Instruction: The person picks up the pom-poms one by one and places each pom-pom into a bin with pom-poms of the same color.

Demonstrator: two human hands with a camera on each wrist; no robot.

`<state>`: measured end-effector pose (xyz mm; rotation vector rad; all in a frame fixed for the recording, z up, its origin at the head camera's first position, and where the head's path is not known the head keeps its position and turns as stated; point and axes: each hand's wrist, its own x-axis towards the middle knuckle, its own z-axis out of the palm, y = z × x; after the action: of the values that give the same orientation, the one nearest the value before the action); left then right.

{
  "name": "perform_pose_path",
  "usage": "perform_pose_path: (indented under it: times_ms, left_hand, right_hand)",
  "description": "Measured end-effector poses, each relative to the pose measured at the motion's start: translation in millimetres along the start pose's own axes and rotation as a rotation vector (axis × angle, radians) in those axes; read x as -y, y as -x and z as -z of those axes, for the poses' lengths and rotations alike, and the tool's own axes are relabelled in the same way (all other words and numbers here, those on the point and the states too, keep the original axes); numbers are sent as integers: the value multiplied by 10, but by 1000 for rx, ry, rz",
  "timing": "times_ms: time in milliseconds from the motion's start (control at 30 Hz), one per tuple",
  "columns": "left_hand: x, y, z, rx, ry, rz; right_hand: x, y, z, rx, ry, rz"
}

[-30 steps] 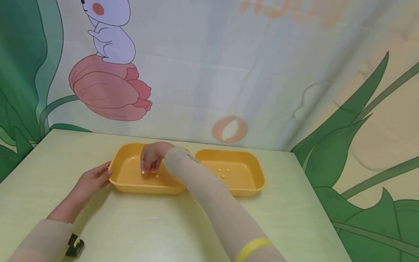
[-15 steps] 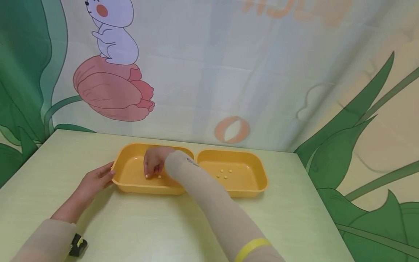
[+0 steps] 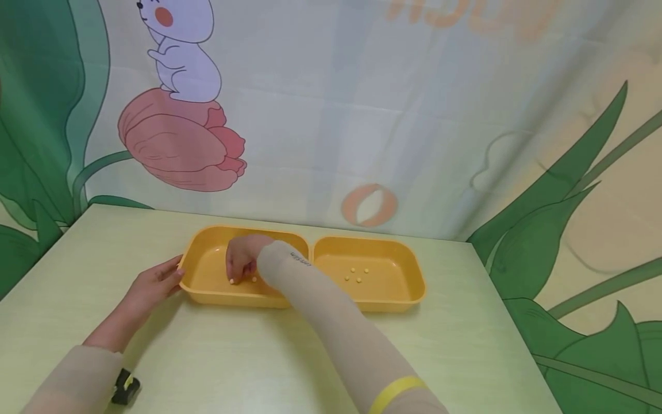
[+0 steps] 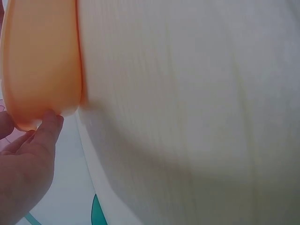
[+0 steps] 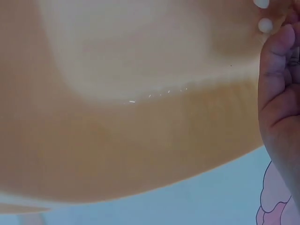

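The left tray [image 3: 207, 270], set on the tabletop [image 3: 233, 351] touching the right tray [image 3: 398, 276], is steadied at its outer end by the relaxed left hand [image 3: 150, 287], while a small bead [image 3: 254, 279] inside it is reached by the curled fingertips of the right hand [image 3: 243, 259], whose grip cannot be told.

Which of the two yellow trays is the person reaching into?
The left tray: the right hand is down inside it while the left hand touches its outer end. The right tray holds only small beads.
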<state>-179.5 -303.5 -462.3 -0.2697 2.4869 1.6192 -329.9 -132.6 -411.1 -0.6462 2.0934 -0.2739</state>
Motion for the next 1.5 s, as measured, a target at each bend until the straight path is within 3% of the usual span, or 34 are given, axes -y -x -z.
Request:
perform_pose_path:
  times_ms: [367, 500, 833, 1100, 1300, 1500]
  left_hand:
    - [43, 10, 2, -12, -22, -44]
    - [32, -2, -5, -9, -26, -47]
    - [-24, -19, -29, -1, -22, -27]
    - [6, -77, -40, -4, -22, -13]
    - [27, -120, -63, 12, -37, -41]
    - [62, -118, -58, 1, -41, -57]
  right_hand:
    - [-40, -109, -44, -37, -8, 21]
    - [-42, -47, -31, -40, -32, 5]
    - [-119, 29, 133, 16, 45, 89]
    - [-165, 268, 272, -110, 132, 220]
    - [-321, 500, 263, -210, 59, 300]
    - [-508, 812, 133, -311, -98, 382]
